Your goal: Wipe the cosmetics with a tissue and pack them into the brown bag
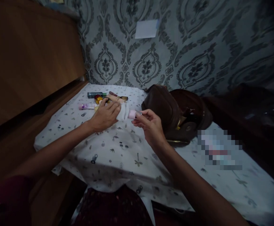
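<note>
Pinched in the fingers of my right hand is a small pink cylindrical container with a greyish end, held sideways. Its other end meets a soft-looking white item, perhaps folded cloth or tissue. My left hand closes on that white item from the left, with some fingertips hidden. Just beyond my left hand lie a dark tube with a green end, a yellow and red item, a pink and purple tube and a dark, gold-marked stick.
A brown leather bag stands gaping behind my right hand. Patterned white cloth covers the table. A wooden cabinet rises at left, and a patterned wall closes the back. A blurred-out item lies at right.
</note>
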The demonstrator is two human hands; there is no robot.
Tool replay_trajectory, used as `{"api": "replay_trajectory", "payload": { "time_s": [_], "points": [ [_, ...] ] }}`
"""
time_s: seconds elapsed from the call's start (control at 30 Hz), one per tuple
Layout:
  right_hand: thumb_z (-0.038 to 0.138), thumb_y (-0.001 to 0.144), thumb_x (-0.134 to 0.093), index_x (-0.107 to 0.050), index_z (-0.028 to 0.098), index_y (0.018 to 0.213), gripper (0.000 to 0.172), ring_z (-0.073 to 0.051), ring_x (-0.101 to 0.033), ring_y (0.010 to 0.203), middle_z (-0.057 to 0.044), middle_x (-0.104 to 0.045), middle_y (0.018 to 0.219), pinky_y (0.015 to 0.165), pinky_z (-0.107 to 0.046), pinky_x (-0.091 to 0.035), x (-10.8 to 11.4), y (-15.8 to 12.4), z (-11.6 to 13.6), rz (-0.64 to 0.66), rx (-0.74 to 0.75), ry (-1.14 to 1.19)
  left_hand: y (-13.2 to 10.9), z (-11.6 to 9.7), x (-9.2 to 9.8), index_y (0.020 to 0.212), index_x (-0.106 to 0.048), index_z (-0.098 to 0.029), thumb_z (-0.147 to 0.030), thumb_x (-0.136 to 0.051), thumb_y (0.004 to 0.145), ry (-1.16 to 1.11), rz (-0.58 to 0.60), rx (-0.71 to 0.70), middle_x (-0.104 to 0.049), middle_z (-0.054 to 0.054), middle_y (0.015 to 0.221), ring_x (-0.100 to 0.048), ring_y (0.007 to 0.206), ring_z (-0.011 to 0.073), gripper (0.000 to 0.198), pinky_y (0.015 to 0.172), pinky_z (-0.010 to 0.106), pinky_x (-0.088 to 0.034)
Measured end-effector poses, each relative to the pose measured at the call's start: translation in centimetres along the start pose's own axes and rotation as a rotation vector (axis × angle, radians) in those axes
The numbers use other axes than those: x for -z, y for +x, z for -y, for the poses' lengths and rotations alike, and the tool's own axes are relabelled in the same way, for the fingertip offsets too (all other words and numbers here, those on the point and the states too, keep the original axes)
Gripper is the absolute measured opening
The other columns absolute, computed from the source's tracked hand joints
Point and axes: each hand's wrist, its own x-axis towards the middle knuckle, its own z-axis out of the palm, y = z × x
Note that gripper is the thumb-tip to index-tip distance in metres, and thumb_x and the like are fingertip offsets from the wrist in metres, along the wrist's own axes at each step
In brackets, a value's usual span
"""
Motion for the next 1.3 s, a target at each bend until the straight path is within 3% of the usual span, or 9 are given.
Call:
{"api": "replay_trajectory", "payload": {
  "time_s": [0.1, 0.2, 0.3, 0.4, 0.5, 0.6, 0.77, 1.13, 1.3],
  "points": [
    [0.04, 0.06, -0.085, -0.056, 0.021, 0.077, 0.039, -0.013, -0.066, 0.057, 0.005, -0.063, 0.064, 0.054, -0.024, -0.052, 0.9, -0.6, 0.8, -0.025, 0.006, 0.022, -0.6, 1.6, 0.2, 0.124, -0.052, -0.009, -0.035, -0.046, 0.095, -0.046, -0.011, 0.107, -0.057, 0.024, 0.131, -0.052, 0.122, 0.0358, 0.039, 0.108, 0.058, -0.032],
    [0.041, 0.062, -0.085, -0.057, 0.021, 0.079, 0.038, -0.013, -0.068, 0.059, 0.005, -0.064, 0.067, 0.058, -0.025, -0.054, 1.3, -1.1, 0.8, -0.043, 0.027, 0.056, -0.6, 1.4, 0.2, 0.126, -0.047, -0.009, -0.04, -0.045, 0.096, -0.176, -0.085, 0.254, -0.054, 0.024, 0.133, -0.051, 0.123, 0.0344, 0.044, 0.101, 0.051, -0.042],
    [0.042, 0.065, -0.084, -0.057, 0.022, 0.082, 0.038, -0.014, -0.069, 0.063, 0.003, -0.066, 0.072, 0.063, -0.028, -0.057, 1.2, -1.5, 0.2, -0.056, 0.064, 0.086, 0.3, 0.0, -0.1, 0.124, -0.046, -0.012, -0.038, -0.039, 0.098, -0.426, -0.245, 0.427, -0.057, 0.018, 0.124, -0.056, 0.115, 0.0277, 0.037, 0.093, 0.042, -0.049],
    [0.043, 0.068, -0.083, -0.059, 0.022, 0.086, 0.036, -0.015, -0.071, 0.068, 0.002, -0.067, 0.082, 0.07, -0.031, -0.059, 0.8, -1.9, -0.6, -0.068, 0.089, 0.094, 1.9, -1.0, -0.5, 0.103, -0.053, -0.017, -0.037, -0.037, 0.099, -0.711, -0.426, 0.645, -0.063, 0.009, 0.101, -0.061, 0.097, 0.0216, 0.027, 0.088, 0.034, -0.05],
    [0.042, 0.067, -0.084, -0.058, 0.022, 0.088, 0.038, -0.016, -0.071, 0.071, 0.001, -0.069, 0.087, 0.074, -0.033, -0.059, 0.6, -2.3, -1.3, -0.065, 0.079, 0.082, 4.0, -1.1, -0.7, 0.082, -0.052, -0.019, -0.04, -0.043, 0.097, -1.005, -0.593, 0.961, -0.061, 0.002, 0.078, -0.063, 0.085, 0.0185, 0.027, 0.08, 0.028, -0.052],
    [0.041, 0.065, -0.085, -0.055, 0.022, 0.085, 0.04, -0.016, -0.071, 0.07, 0.001, -0.069, 0.082, 0.07, -0.031, -0.058, 0.5, -2.5, -1.9, -0.021, 0.031, 0.0, 5.8, -0.9, -0.4, 0.081, -0.052, -0.018, -0.036, -0.044, 0.098, -1.407, -0.75, 1.172, -0.063, 0.002, 0.073, -0.066, 0.082, 0.0183, 0.025, 0.074, 0.026, -0.055],
    [0.047, 0.072, -0.079, -0.056, 0.021, 0.084, 0.037, -0.015, -0.066, 0.064, 0.001, -0.067, 0.076, 0.056, -0.026, -0.052, -0.2, -2.3, -2.8, 0.06, 0.007, -0.148, 7.0, -1.4, 1.0, 0.098, -0.063, -0.007, -0.034, -0.026, 0.103, -2.04, -0.73, 1.219, -0.073, 0.014, 0.083, -0.072, 0.093, 0.0225, 0.046, 0.083, 0.032, -0.059],
    [0.048, 0.074, -0.074, -0.05, 0.022, 0.08, 0.036, -0.013, -0.061, 0.059, 0.003, -0.063, 0.07, 0.053, -0.024, -0.047, -3.5, -1.5, -3.3, 0.082, 0.042, -0.136, 7.1, -1.1, 1.4, 0.101, -0.068, -0.002, -0.028, -0.028, 0.103, -2.086, -0.961, 1.248, -0.075, 0.014, 0.073, -0.074, 0.074, 0.0205, 0.047, 0.076, 0.029, -0.059],
    [0.049, 0.077, -0.07, -0.052, 0.021, 0.089, 0.036, -0.013, -0.06, 0.056, 0.003, -0.063, 0.07, 0.051, -0.024, -0.046, -5.2, -1.1, -2.5, 0.089, 0.033, -0.069, 6.5, -3.0, 1.8, 0.092, -0.069, -0.003, -0.019, -0.042, 0.098, -2.053, -0.859, 1.229, -0.074, 0.012, 0.067, -0.072, 0.06, 0.0187, 0.032, 0.07, 0.027, -0.059]
  ]
}}
